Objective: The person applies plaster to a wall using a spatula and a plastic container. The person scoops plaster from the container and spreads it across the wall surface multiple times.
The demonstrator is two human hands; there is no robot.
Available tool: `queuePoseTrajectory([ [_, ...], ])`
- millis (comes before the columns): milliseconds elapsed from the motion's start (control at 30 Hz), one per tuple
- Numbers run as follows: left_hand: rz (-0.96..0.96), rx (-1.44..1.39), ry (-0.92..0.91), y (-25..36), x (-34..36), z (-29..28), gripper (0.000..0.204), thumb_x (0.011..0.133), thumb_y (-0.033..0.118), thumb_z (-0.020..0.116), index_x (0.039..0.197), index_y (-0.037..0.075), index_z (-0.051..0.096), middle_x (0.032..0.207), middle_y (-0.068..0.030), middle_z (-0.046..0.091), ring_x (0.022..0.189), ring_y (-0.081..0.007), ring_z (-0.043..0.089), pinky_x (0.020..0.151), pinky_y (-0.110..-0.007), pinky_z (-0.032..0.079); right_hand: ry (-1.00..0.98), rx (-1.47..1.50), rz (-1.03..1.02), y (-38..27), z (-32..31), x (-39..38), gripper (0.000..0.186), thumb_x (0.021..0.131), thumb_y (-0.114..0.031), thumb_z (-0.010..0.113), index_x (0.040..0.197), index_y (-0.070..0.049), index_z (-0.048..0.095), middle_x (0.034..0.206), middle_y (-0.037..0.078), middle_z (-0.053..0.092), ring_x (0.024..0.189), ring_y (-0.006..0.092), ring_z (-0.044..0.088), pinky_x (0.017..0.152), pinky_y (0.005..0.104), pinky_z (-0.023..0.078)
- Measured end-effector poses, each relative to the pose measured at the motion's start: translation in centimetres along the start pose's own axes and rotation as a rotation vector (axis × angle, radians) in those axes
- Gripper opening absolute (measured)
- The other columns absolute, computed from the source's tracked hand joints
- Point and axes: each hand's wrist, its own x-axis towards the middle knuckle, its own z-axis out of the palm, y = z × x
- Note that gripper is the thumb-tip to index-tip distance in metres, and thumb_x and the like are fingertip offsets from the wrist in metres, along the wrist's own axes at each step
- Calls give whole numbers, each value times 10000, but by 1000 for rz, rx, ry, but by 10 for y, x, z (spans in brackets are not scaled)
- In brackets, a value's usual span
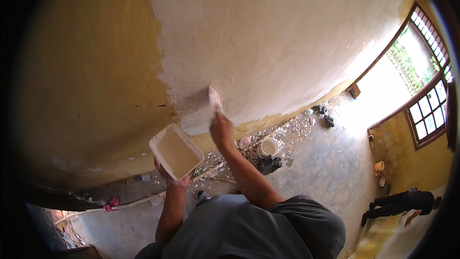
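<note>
My right hand (pixel 221 129) is closed round the handle of a flat, pale hand tool (pixel 214 98). Motion blurs the tool, and whether it is a brush or a putty knife I cannot tell. Its tip is at the wall (pixel 249 38), on the whitish coated part beside a dark smudge or shadow. To the left the wall is bare yellow, with a ragged border between. My left hand (pixel 173 176) grips a rectangular pale plastic tub (pixel 154 142) from below and the side. Smooth beige liquid or paste (pixel 178 153) covers the tub's inside, its open top facing up.
Along the wall's foot lie rubble, a long pole (pixel 139 202), a white bucket (pixel 270 147) and a black bag (pixel 269 164). Dark shoes (pixel 328 121) rest nearer the bright doorway (pixel 383 79). Another person (pixel 407 200) stands by the far right wall.
</note>
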Motion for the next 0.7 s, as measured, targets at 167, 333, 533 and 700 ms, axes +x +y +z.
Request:
queuePoseTrajectory([
  [167, 65, -21, 75, 2, -2, -6, 618, 882, 622, 485, 1353, 222, 483, 1279, -9, 566, 1130, -277, 572, 892, -520, 512, 488, 1060, 782, 89, -75, 49, 323, 925, -249, 599, 905, 73, 619, 732, 114, 612, 523, 178, 557, 424, 282, 422],
  [333, 9, 28, -27, 3, -9, -7, 625, 880, 628, 475, 1346, 211, 492, 1289, 18, 560, 1156, -232, 556, 941, -465, 493, 502, 972, 616, 62, -130, 122, 185, 846, -153, 660, 883, 23, 618, 754, 104, 613, 540, 175, 560, 400, 275, 404],
  [533, 15, 66, 19, -6, -10, -6, 662, 862, 662, 481, 1358, 224, 481, 1285, 23, 562, 1165, -230, 551, 949, -469, 486, 625, 247, 202, -13, -138, 134, 159, 812, -150, 660, 903, -20, 648, 789, 149, 665, 688, 260, 656, 619, 383, 519],
  [700, -10, 69, 34, -9, -11, 2, 640, 885, 648, 455, 1362, 222, 479, 1307, 12, 554, 1175, -241, 548, 958, -493, 474, 448, -45, -373, -56, -122, 102, 134, 815, -153, 672, 929, -82, 665, 841, 164, 673, 764, 353, 657, 678, 430, 534],
])
